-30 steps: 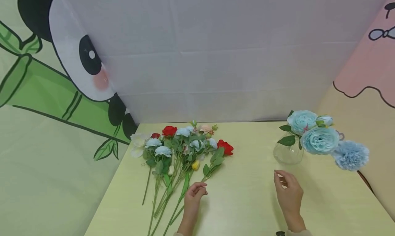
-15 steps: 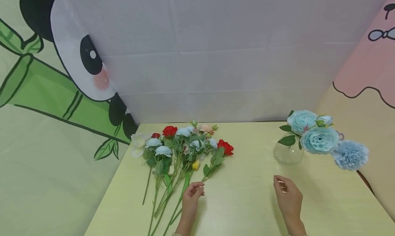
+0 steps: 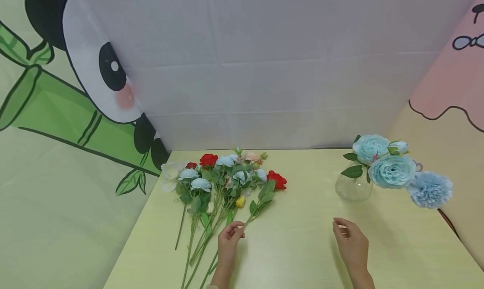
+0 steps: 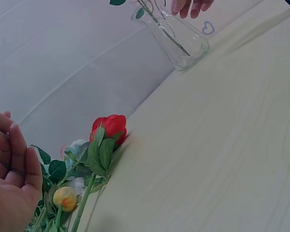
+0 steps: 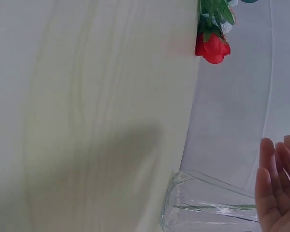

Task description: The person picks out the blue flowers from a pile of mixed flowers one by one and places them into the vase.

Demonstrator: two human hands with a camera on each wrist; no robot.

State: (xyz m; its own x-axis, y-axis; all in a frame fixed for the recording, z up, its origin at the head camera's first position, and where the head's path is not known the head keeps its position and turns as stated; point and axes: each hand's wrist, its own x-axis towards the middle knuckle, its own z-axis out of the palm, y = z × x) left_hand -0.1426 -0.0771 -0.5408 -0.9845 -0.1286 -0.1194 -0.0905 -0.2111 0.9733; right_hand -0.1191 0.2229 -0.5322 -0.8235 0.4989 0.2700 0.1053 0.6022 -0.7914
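Note:
My left hand (image 3: 229,248) hovers over the stems at the lower right of a loose bunch of artificial flowers, its fingers loosely bent around nothing. Nearest to it are a yellow tulip (image 4: 65,198) and a red rose (image 4: 111,126), both lying on the table. My right hand (image 3: 353,246) is held above the table in front of a clear glass vase (image 3: 349,190), fingers loosely bent and apart from the glass. Large light-blue flowers (image 3: 392,171) lean out of the vase to the right. In the right wrist view, my right hand (image 5: 280,188) appears beside the vase (image 5: 212,195).
Pale-blue flowers (image 3: 200,184), another red rose (image 3: 208,160) and a white flower (image 3: 171,175) lie in the bunch on the left of the pale yellow table (image 3: 295,222). A blue pompom-like flower (image 3: 431,190) overhangs the right side. A cloth backdrop (image 3: 264,83) rises behind.
My left hand has drifted slightly left over the stems. My right hand has come back a little toward me, away from the vase. Flowers and vase have stayed put.

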